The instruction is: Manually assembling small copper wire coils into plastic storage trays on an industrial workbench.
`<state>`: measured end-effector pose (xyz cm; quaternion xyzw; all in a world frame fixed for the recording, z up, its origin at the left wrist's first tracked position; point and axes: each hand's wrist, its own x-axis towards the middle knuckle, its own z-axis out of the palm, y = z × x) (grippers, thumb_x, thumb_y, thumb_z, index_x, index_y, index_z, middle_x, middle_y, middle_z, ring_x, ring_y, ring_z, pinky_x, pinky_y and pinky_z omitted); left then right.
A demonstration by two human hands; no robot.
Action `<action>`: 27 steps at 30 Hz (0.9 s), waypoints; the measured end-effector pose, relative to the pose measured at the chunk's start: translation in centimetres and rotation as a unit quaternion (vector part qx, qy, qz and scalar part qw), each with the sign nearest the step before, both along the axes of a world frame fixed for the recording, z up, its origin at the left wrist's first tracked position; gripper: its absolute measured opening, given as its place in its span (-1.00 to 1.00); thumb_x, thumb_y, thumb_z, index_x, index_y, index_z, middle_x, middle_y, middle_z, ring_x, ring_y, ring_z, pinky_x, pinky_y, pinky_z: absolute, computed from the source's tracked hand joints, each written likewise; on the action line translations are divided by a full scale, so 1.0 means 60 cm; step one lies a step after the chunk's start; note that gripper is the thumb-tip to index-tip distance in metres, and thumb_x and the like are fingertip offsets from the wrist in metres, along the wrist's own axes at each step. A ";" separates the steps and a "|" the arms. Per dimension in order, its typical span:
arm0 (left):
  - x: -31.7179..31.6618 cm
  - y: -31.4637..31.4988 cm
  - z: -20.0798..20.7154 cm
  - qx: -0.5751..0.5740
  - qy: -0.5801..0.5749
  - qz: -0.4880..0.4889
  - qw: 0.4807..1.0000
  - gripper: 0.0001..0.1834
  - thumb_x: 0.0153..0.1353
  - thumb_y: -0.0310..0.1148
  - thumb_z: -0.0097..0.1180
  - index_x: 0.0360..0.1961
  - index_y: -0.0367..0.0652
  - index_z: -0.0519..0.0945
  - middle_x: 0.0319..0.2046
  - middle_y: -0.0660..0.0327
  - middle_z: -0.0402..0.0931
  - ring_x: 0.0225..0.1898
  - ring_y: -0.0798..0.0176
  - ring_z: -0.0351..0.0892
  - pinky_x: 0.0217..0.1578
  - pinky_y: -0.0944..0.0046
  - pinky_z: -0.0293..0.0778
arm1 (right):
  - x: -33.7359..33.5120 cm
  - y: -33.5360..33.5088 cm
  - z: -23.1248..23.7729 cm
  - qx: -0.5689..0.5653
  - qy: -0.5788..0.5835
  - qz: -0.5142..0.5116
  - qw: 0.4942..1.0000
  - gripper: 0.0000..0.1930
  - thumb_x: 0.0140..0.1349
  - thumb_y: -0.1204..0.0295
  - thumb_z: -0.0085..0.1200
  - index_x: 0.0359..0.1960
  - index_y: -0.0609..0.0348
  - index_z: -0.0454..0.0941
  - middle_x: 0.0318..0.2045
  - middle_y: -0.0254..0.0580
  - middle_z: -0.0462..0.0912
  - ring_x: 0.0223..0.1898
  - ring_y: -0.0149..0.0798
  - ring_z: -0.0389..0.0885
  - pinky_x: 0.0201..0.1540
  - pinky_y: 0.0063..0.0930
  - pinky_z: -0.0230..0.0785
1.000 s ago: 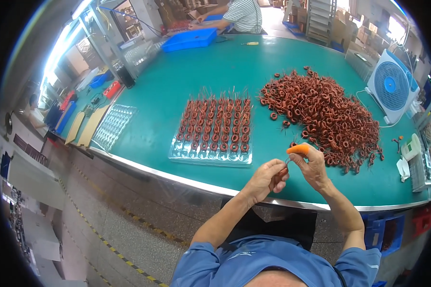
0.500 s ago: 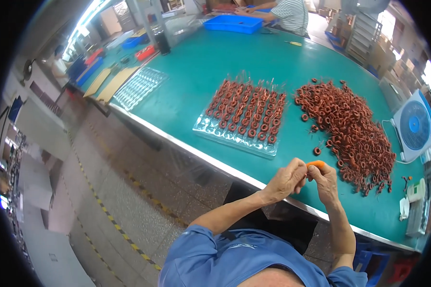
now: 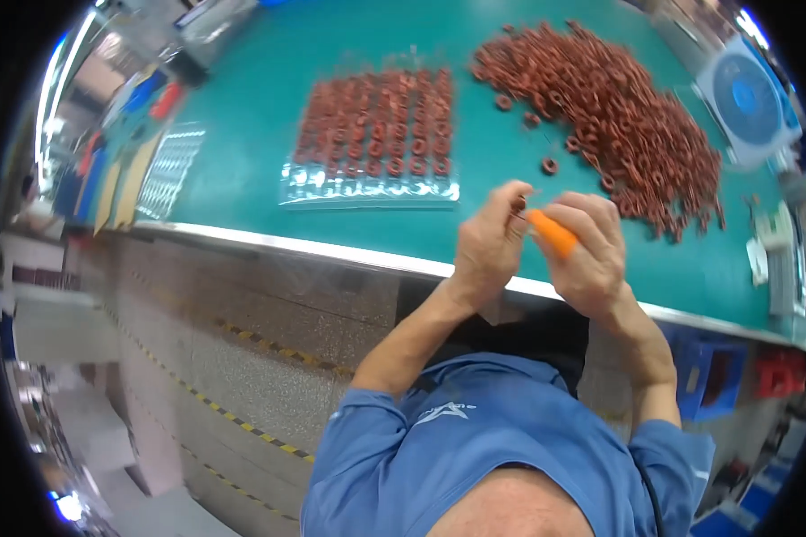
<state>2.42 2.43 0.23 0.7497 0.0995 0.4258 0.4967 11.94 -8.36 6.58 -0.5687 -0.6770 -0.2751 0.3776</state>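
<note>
My left hand (image 3: 485, 243) pinches a small reddish-brown wire-wound ring coil (image 3: 518, 204) between thumb and fingers, over the front edge of the bench. Close beside it, my right hand (image 3: 593, 259) is wrapped round an orange-handled tool (image 3: 553, 234), its narrow end pointing at the coil. The tool's tip is too small to make out. Beyond my left hand lies a clear plastic tray (image 3: 367, 194), with rows of similar coils standing in it, wire ends up. A large loose pile of coils (image 3: 609, 112) spreads beyond my right hand; one stray coil (image 3: 549, 166) lies nearer.
The green bench top (image 3: 233, 143) has a pale front edge. At the right stand a blue-and-white fan (image 3: 745, 97) and a white container (image 3: 776, 229). Another clear tray (image 3: 172, 170) lies far left. Below the bench are a blue crate (image 3: 709, 378) and a red crate (image 3: 781, 374).
The view has tilted down, so the bench sits higher in the picture. My hands have come slightly apart, and the orange handle has swung to show more of its length.
</note>
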 end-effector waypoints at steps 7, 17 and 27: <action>0.005 0.001 0.009 -0.279 -0.041 -0.236 0.930 -0.78 0.38 -0.42 0.01 0.01 -0.20 0.42 -0.58 0.33 0.39 -0.63 0.49 0.37 -0.61 0.46 0.28 | 0.046 -0.020 -0.057 -0.068 0.531 0.055 0.843 -0.82 0.31 0.41 0.12 -0.22 0.29 0.62 -0.26 -0.33 0.61 -0.22 -0.48 0.51 -0.12 -0.61 0.35; 0.006 -0.004 0.026 -0.300 -0.002 -0.200 0.933 -0.86 0.45 -0.33 -0.12 -0.09 -0.16 0.36 -0.60 0.32 0.26 -0.63 0.43 0.32 -0.62 0.45 0.25 | 0.029 -0.010 -0.066 -0.029 0.565 0.009 0.824 -0.89 0.27 0.49 0.13 -0.26 0.27 0.63 -0.26 -0.31 0.62 -0.28 -0.44 0.53 -0.22 -0.60 0.36; 0.019 0.001 0.026 -0.279 0.022 -0.258 0.925 -0.71 0.44 -0.41 -0.14 0.12 -0.24 0.31 -0.56 0.31 0.34 -0.56 0.44 0.40 -0.52 0.44 0.36 | 0.039 -0.026 -0.115 -0.101 0.638 0.091 0.758 -0.57 0.41 0.12 -0.04 -0.02 0.30 0.53 -0.31 -0.26 0.61 -0.23 -0.43 0.56 -0.14 -0.56 0.42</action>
